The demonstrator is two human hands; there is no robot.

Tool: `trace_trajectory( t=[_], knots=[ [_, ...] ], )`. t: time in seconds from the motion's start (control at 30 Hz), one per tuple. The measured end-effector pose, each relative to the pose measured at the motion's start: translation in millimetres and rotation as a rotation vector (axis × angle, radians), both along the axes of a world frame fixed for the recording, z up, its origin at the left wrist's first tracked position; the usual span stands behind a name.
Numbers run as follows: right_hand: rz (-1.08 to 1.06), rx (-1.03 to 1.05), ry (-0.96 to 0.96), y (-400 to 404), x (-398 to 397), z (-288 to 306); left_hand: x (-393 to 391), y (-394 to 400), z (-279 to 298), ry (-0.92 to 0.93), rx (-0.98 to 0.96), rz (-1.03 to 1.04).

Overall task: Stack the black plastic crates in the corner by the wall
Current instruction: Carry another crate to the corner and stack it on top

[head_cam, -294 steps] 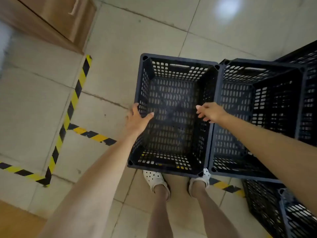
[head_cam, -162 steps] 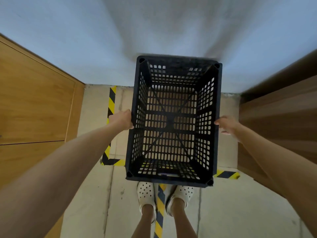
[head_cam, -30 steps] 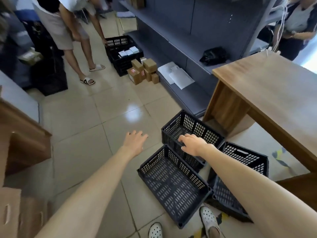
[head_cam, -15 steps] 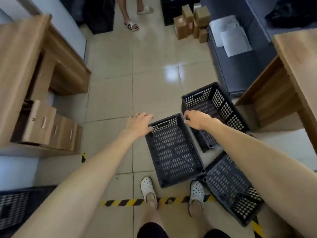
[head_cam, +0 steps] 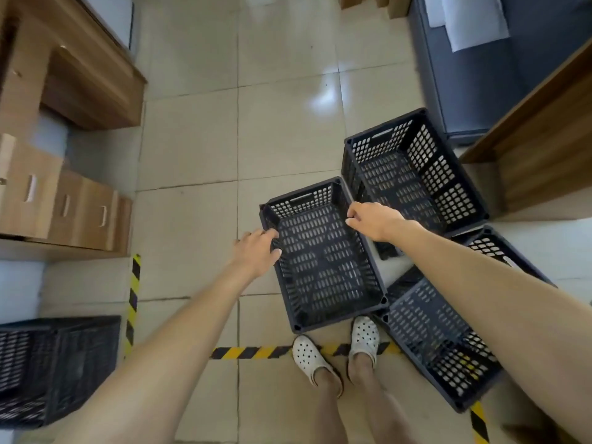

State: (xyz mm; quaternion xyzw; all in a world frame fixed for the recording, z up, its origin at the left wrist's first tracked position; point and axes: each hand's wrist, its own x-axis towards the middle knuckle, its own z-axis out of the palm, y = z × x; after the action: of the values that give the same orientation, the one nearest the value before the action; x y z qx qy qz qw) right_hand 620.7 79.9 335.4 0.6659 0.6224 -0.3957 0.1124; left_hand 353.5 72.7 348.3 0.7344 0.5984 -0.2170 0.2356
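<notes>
A black perforated plastic crate (head_cam: 323,277) stands empty on the tiled floor just in front of my feet. My left hand (head_cam: 256,251) grips its left rim, thumb inside the wall. My right hand (head_cam: 374,219) curls its fingers over the right rim near the far corner. A second black crate (head_cam: 416,168) stands behind it to the right, touching it. A third black crate (head_cam: 439,344) lies at the lower right, partly hidden under my right forearm. At the lower left edge sits another black crate (head_cam: 54,366) beside the wall.
Yellow-and-black floor tape (head_cam: 133,299) marks off the lower left corner and runs under my white shoes (head_cam: 309,357). Wooden drawer units (head_cam: 73,209) line the left side. A wooden table (head_cam: 544,129) and a grey shelf (head_cam: 464,75) close off the right.
My view has tilted further down onto the crates. Both hands have come down from above the near crate onto its left and right rims.
</notes>
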Motion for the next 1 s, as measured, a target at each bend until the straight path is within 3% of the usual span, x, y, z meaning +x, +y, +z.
trace_trajectory(
  t=[0.2,0.4,0.57,0.83,1.0],
  knots=[
    [-0.069,-0.157,-0.023,-9.5,5.8,-95.1,-17.5,-8.7,-104.1,-0.05,-0.107,0.196],
    [-0.252,-0.297,-0.01,-24.0,20.3,-194.7,-23.9,-21.5,-209.2,-0.279,-0.258,0.623],
    [-0.302,-0.278,-0.057,-35.8,33.3,-266.0,-26.2,-33.6,-280.2,-0.344,-0.299,0.796],
    [-0.465,-0.377,-0.058,-40.9,31.5,-337.1,-30.5,-45.3,-358.5,-0.437,-0.368,1.127],
    [-0.619,-0.365,0.033,-39.3,26.1,-352.8,-34.2,-46.9,-371.4,-0.54,-0.339,1.305]
  ],
)
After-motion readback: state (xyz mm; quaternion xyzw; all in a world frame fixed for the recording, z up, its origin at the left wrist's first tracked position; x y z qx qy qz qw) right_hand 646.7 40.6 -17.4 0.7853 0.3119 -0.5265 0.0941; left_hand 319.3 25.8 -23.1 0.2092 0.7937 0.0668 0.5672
